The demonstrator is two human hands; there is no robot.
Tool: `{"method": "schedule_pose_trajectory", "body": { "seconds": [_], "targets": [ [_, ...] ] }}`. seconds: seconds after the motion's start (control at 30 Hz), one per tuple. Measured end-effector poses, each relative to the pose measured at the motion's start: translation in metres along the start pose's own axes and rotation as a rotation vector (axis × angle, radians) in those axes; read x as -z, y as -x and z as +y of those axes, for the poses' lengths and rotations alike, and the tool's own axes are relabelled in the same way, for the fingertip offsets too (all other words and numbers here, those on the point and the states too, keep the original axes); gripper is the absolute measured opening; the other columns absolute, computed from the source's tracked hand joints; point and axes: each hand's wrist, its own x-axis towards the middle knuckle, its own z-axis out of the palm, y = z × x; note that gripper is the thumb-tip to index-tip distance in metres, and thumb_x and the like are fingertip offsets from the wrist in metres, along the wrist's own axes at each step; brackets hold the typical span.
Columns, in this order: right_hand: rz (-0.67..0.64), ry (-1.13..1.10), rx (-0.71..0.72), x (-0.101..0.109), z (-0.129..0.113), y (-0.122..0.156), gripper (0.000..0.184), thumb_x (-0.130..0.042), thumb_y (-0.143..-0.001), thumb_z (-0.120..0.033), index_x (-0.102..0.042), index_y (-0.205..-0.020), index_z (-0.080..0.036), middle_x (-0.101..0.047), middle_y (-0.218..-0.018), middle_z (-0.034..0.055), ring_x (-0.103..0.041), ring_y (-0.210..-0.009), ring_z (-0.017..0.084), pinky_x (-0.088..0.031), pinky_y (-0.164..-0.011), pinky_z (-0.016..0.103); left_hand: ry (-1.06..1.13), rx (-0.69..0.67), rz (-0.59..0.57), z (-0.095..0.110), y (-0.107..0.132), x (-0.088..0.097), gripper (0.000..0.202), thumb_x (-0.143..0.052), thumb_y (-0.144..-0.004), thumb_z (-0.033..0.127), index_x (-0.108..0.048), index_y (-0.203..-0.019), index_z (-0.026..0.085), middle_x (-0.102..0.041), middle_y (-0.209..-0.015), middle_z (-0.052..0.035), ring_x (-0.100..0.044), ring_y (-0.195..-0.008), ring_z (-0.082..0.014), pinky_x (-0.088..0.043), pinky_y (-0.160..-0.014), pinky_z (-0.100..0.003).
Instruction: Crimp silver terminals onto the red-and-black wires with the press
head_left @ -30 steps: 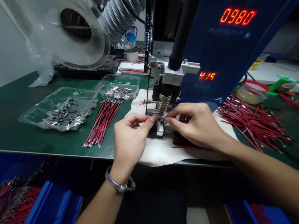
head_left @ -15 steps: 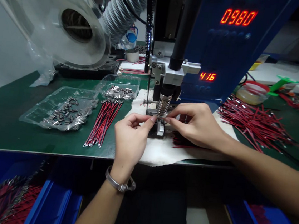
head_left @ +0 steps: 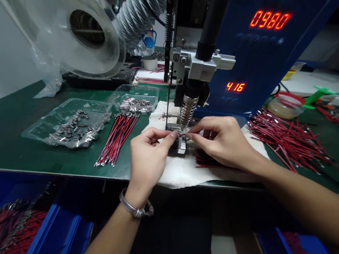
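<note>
Both my hands meet at a small metal fixture (head_left: 181, 144) under the press head (head_left: 188, 106) of a blue machine (head_left: 257, 51). My left hand (head_left: 147, 157) pinches a tiny part at the fixture's left side, fingers curled. My right hand (head_left: 223, 140) pinches a thin red wire (head_left: 186, 134) at the fixture from the right. The press head stands raised a little above the fixture. A white cloth (head_left: 189, 170) lies under the fixture and my hands.
A bundle of red-black wires (head_left: 117, 137) and clear trays of metal terminals (head_left: 71, 126) lie left on the green mat. A heap of red wires (head_left: 287, 138) lies right. Blue bins (head_left: 17, 224) with finished wires sit below the table edge. A clear reel (head_left: 74, 22) stands back left.
The press head has risen off the fixture. The lower red display went from 415 to 416. My hands have stayed in place.
</note>
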Motion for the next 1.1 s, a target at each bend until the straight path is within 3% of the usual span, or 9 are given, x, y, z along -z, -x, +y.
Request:
{"method": "schedule_pose_trajectory", "body": {
  "seconds": [0.47, 0.67, 0.87, 1.1],
  "targets": [
    [0.005, 0.100, 0.397, 0.004, 0.019, -0.002, 0.013, -0.060, -0.084, -0.020, -0.071, -0.088, -0.014, -0.067, -0.080, 0.0058, -0.060, -0.067, 0.013, -0.043, -0.059, 0.023, 0.021, 0.025, -0.018, 0.001, 0.001, 0.003, 0.022, -0.075, -0.071, 0.036, -0.071, -0.077, 0.015, -0.067, -0.073, -0.0042, -0.052, -0.057, -0.0096, -0.040, -0.055, -0.021],
    [-0.091, 0.096, 0.421, 0.008, 0.020, -0.005, 0.014, -0.058, -0.086, -0.020, -0.070, -0.088, -0.013, -0.065, -0.075, 0.0059, -0.058, -0.064, 0.012, -0.042, -0.058, 0.023, -0.012, 0.035, -0.037, 0.003, 0.003, 0.004, 0.024, -0.074, -0.072, 0.039, -0.071, -0.076, 0.015, -0.065, -0.068, -0.0039, -0.054, -0.057, -0.0116, -0.041, -0.054, -0.022],
    [-0.084, 0.015, 0.351, 0.009, 0.017, -0.005, 0.012, -0.059, -0.085, -0.019, -0.070, -0.087, -0.015, -0.068, -0.077, 0.0046, -0.059, -0.064, 0.011, -0.044, -0.060, 0.021, -0.060, 0.050, -0.021, 0.008, 0.004, 0.003, 0.025, -0.074, -0.071, 0.038, -0.072, -0.075, 0.014, -0.064, -0.064, -0.0050, -0.056, -0.057, -0.0139, -0.041, -0.052, -0.023],
    [-0.118, -0.004, 0.350, 0.009, 0.016, -0.005, 0.013, -0.057, -0.086, -0.018, -0.070, -0.085, -0.014, -0.067, -0.075, 0.0049, -0.058, -0.063, 0.011, -0.044, -0.059, 0.021, -0.021, 0.067, -0.018, 0.006, 0.003, 0.002, 0.025, -0.075, -0.070, 0.038, -0.072, -0.076, 0.014, -0.056, -0.055, -0.0002, -0.041, -0.044, -0.0076, -0.034, -0.045, -0.021]
  ]
}}
